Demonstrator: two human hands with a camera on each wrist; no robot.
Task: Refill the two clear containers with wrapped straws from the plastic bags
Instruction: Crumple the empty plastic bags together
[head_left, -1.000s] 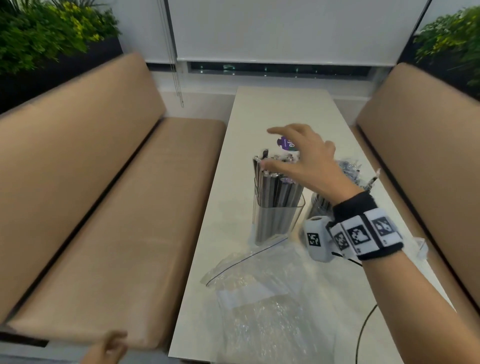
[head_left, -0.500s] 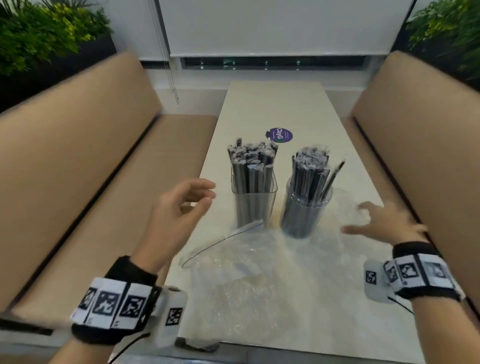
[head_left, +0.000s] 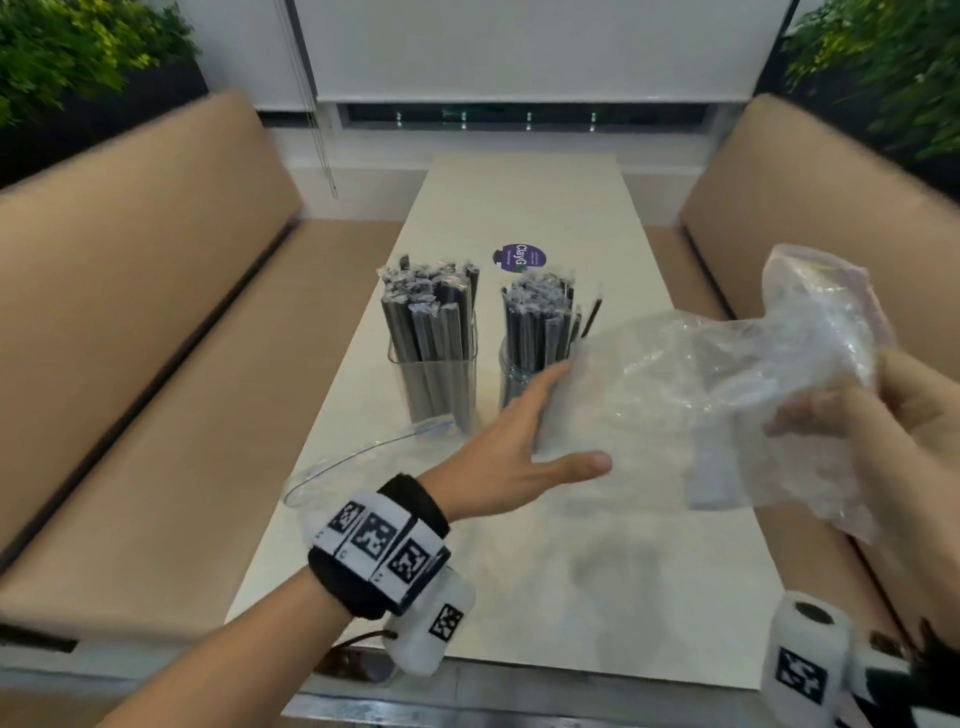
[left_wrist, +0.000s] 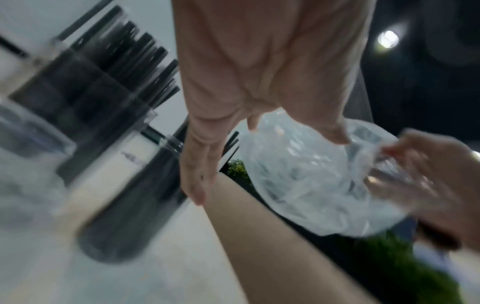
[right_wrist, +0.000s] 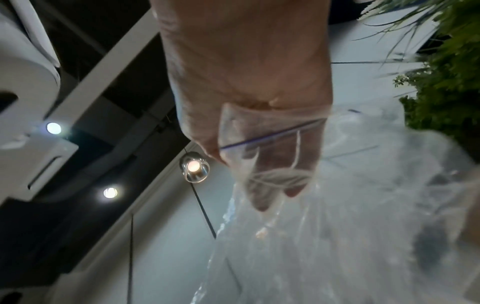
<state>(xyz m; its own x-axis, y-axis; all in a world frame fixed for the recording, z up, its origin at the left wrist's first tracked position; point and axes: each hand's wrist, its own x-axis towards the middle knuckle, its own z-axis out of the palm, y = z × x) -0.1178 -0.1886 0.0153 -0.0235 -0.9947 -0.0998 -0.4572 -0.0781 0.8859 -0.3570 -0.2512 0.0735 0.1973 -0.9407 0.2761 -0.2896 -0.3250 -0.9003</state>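
Two clear containers stand mid-table in the head view, both packed with dark wrapped straws: a square container (head_left: 434, 384) on the left and a round container (head_left: 519, 364) on the right. My right hand (head_left: 878, 410) grips a crumpled clear plastic bag (head_left: 727, 384) and holds it up off the table at the right. In the right wrist view its fingers (right_wrist: 262, 174) show through the bag's film (right_wrist: 363, 205). My left hand (head_left: 550, 426) reaches out with straight fingers, touching the bag's left edge just in front of the round container. The left wrist view shows this bag (left_wrist: 311, 185) blurred.
The white table (head_left: 519, 197) carries a purple round sticker (head_left: 519, 257) behind the containers. A second flat clear bag (head_left: 358, 460) lies at the table's left edge. Tan benches (head_left: 156, 364) flank both sides, with plants above them.
My right hand has taken hold of the bag and lifted it off the table. My left hand has moved forward and right to the bag's edge.
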